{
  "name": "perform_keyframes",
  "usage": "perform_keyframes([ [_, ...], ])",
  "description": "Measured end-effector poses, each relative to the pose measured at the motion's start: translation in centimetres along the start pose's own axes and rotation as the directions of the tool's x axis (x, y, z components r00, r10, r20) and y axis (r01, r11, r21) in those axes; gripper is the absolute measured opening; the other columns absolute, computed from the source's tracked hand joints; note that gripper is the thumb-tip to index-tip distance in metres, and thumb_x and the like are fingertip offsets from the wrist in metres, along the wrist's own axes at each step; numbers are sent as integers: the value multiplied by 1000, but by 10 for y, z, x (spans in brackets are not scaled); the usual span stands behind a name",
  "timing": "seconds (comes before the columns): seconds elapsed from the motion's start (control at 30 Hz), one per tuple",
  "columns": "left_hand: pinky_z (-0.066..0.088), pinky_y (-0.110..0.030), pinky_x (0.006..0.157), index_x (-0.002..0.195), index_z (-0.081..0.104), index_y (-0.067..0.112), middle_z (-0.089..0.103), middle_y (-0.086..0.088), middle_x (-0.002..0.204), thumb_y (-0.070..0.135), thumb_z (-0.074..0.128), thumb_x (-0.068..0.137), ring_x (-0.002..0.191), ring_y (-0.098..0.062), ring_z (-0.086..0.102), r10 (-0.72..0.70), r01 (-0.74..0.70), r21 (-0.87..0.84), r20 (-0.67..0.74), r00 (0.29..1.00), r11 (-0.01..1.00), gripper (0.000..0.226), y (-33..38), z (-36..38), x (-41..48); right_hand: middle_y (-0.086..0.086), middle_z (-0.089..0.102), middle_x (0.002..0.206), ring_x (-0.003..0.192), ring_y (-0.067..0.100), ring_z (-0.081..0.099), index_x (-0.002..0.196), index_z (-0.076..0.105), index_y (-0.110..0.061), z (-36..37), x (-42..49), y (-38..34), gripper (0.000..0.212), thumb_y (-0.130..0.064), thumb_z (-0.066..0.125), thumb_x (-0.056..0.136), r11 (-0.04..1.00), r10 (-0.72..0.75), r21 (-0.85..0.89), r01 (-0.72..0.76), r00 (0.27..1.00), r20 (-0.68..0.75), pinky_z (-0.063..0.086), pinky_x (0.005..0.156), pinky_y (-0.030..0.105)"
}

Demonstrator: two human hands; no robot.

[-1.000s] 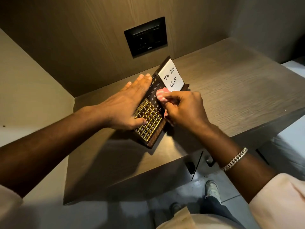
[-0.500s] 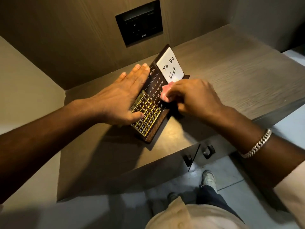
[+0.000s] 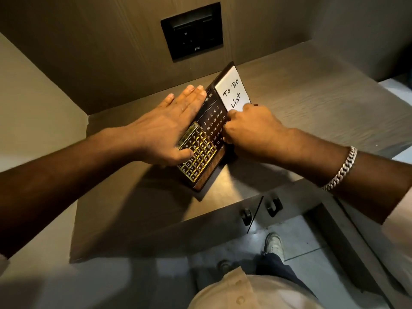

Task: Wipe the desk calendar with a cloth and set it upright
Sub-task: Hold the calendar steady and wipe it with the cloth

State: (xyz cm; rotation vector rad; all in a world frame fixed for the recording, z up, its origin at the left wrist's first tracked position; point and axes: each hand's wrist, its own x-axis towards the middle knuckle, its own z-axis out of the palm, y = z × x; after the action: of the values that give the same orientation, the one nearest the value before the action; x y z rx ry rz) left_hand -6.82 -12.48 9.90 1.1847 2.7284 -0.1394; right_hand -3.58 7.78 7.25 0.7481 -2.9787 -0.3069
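The dark wooden desk calendar (image 3: 213,123) lies flat on the grey desk (image 3: 312,112), with a gold date grid at its near end and a white "To Do List" card (image 3: 233,91) at its far end. My left hand (image 3: 165,132) presses flat on the calendar's left side, fingers spread. My right hand (image 3: 252,128) is closed in a fist on the calendar's right side, just below the card. The pink cloth is hidden inside that fist.
A black socket panel (image 3: 192,30) sits in the wood wall behind the desk. A side wall (image 3: 33,103) closes the left. Below the desk's front edge are two black cabinet handles (image 3: 273,207) and my shoe (image 3: 273,244) on the tiled floor.
My right hand has slid along the calendar toward the card, and the pink cloth that showed at its fingertips is now covered. My left hand stays pressed in place.
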Motion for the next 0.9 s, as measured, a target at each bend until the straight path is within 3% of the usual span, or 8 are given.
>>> perform_keyframes([
  [0.1,-10,-38,119,147,-21,15,-20,-10,160,60,50,71,144,-16,-23,-3,3,21,1,1000,1000,113,0,0,0,10,59,120,108,32,58,119,63,-20,1,-5,-14,35,-39,63,90,995,-90,41,89,995,32,41,65,37],
  [0.3,-9,-42,120,147,-20,15,-18,-11,161,63,48,69,146,-19,-21,1,-1,28,5,1000,1000,115,1,1,3,15,59,122,111,36,56,121,62,-13,0,3,8,36,-36,57,94,998,57,-34,-56,998,25,41,69,39],
  [0.37,-9,-42,120,148,-19,14,-17,-11,161,60,49,69,146,-19,-21,-1,1,35,-9,1000,999,114,0,1,2,15,58,120,108,35,57,120,62,-13,0,2,-2,35,-34,58,93,999,38,20,-39,998,49,47,73,41],
  [0.5,-9,-43,120,148,-19,14,-17,-12,161,60,47,69,146,-20,-21,13,-12,48,-15,1000,999,113,-1,2,1,11,57,118,104,31,57,122,64,-21,3,-6,-13,34,-32,60,90,997,-21,78,16,998,65,37,64,35],
  [0.63,-9,-44,120,147,-20,15,-18,-11,161,62,46,70,146,-20,-21,11,-10,45,-6,1000,999,112,-1,2,3,13,55,121,109,35,55,121,62,-18,0,-2,8,33,-34,57,93,997,76,-16,-75,995,71,38,66,37],
  [0.7,-9,-44,120,147,-20,15,-18,-10,161,61,48,72,146,-20,-21,11,-10,37,-9,1000,999,112,0,2,3,15,54,122,110,36,55,121,63,-16,-1,-2,4,33,-31,56,93,994,102,23,-104,992,72,41,69,38],
  [0.9,-10,-42,119,147,-20,14,-18,-11,161,61,48,71,146,-20,-20,15,-14,58,-24,1000,998,113,0,4,2,8,56,120,109,29,54,123,64,-22,5,-12,-19,37,-34,63,89,993,20,118,-29,997,74,43,67,36],
])
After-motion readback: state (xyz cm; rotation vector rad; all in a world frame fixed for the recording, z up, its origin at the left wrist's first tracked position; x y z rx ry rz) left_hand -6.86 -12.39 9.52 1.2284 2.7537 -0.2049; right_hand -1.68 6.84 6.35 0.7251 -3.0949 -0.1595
